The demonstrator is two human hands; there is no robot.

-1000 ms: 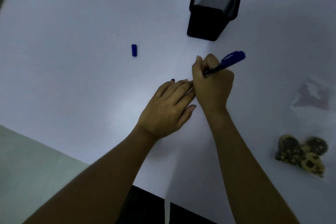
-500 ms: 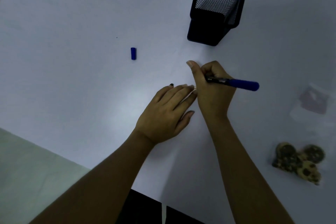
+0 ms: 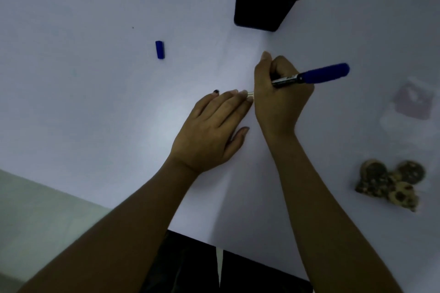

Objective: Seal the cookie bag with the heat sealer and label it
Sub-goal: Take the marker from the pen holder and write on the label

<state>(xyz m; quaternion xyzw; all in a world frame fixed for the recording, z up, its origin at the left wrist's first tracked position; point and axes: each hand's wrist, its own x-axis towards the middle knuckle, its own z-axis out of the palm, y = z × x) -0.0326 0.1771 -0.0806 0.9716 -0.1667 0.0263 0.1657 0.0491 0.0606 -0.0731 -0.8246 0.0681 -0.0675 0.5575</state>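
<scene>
A: Your right hand is curled round the blue marker, tip hidden under your fist. Half a second ago the barrel lay nearly level; now its blue end has tipped up a little, and a second ago it stood steeper. So you're mid-stroke, I'd say, writing the label.

B: And the other?

A: Your left hand lies flat, fingers straight, pressing something small and pale by its fingertips, just beside your right fist. It has hardly shifted. Whether that's the label I can't tell.

B: Where's the cookie bag?

A: The cookie bag is well apart to your right, clear film with the cookies bunched low. Whether it's sealed can't be seen, and no heat sealer shows.

B: Around you?

A: The marker cap lies off to your left, a black mesh pen holder stands ahead, all on a white table in dim light, pale floor beyond its near edge.
</scene>
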